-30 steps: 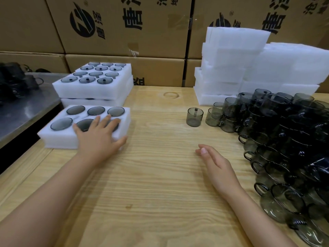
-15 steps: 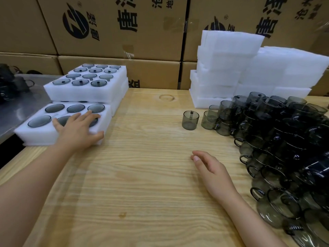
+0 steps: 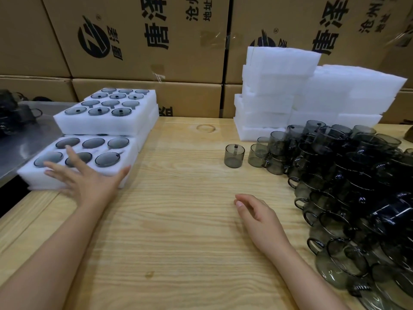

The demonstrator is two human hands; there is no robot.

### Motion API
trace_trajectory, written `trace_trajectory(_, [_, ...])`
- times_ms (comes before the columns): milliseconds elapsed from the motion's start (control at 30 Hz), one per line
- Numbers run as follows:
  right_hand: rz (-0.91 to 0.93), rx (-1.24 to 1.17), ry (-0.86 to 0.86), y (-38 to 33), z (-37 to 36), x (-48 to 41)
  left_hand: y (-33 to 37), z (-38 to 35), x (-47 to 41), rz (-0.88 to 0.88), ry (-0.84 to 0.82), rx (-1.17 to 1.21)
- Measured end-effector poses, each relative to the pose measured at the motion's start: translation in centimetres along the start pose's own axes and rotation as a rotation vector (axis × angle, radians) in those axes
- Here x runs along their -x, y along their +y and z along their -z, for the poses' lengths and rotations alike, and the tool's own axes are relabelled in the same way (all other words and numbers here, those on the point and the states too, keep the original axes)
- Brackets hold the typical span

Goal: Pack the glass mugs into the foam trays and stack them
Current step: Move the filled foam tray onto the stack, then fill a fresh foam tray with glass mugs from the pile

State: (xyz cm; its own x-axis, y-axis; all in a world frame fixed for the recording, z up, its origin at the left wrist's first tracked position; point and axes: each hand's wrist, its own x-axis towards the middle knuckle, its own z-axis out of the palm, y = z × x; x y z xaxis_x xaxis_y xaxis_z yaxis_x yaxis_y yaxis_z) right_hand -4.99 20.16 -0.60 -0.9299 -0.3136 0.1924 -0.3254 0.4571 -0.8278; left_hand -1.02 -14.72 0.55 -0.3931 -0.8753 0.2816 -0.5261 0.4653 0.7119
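Wooden surface (image 3: pixel 178 231): left hand (image 3: pixel 89 186), fingers (image 3: pixel 72 153) spread, rests on a filled foam tray (image 3: pixel 131 157) beside the stack (image 3: pixel 107 127). Right hand (image 3: pixel 261 218) relaxed, empty; many glass mugs (image 3: pixel 357 186) remain.

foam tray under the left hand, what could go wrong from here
1. The filled foam tray sits at the left edge of the table, beside a gap; a leftward push from the left hand spread over it could tip it off.
2. The mug pile is heaped loosely close to the right hand; a careless reach might topple glass.
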Motion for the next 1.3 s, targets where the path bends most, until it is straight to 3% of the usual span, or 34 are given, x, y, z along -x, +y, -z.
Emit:
trace_trajectory(133, [0.019, 0.033, -0.011, 0.0, -0.1, 0.0, 0.0, 0.1, -0.7, -0.045, -0.098, 0.007])
trace_trajectory(333, [0.04, 0.077, -0.012, -0.2, -0.1, -0.1, 0.7, 0.3, 0.1, -0.041, -0.089, -0.021])
trace_trajectory(367, [0.042, 0.081, -0.014, -0.2, -0.1, -0.1, 1.5, 0.1, 1.0, -0.103, -0.041, -0.025])
trace_trajectory(433, [0.04, 0.086, -0.017, -0.3, -0.1, 0.0, 3.8, -0.7, 4.1, -0.393, 0.032, 0.027])
trace_trajectory(500, [0.038, 0.081, -0.019, -0.3, 0.0, 0.0, 6.3, -2.2, 8.2, -0.63, -0.056, 0.101])
trace_trajectory(533, [0.039, 0.078, -0.015, -0.3, 0.0, 0.0, 7.2, -3.1, 10.3, -0.665, -0.164, 0.093])
trace_trajectory(633, [0.058, 0.095, -0.001, -0.2, 0.0, 0.3, 8.0, -5.8, 13.9, -0.571, -0.478, -0.113])
trace_trajectory(700, [0.089, 0.138, 0.001, -0.2, 0.0, 0.4, 7.9, -6.8, 14.0, -0.572, -0.555, -0.307])
trace_trajectory(833, [0.155, 0.163, 0.019, -1.6, -0.3, 0.5, 7.9, -6.7, 13.6, -0.591, -0.541, -0.324])
trace_trajectory(967, [0.313, 0.128, 0.284, -7.4, 1.1, -5.9, 8.0, -6.5, 14.0, -0.604, -0.533, -0.344])
trace_trajectory(1067, [0.23, 0.105, 0.441, -12.1, 3.7, -15.5, 7.7, -6.5, 13.9, -0.612, -0.513, -0.358])
trace_trajectory(1200, [0.068, 0.491, 0.458, -13.3, 6.9, -25.3, 7.9, -6.7, 13.8, -0.612, -0.513, -0.345])
trace_trajectory(1300, [0.058, 0.698, 0.445, -12.6, 9.7, -29.0, 8.0, -6.8, 13.7, -0.628, -0.532, -0.345])
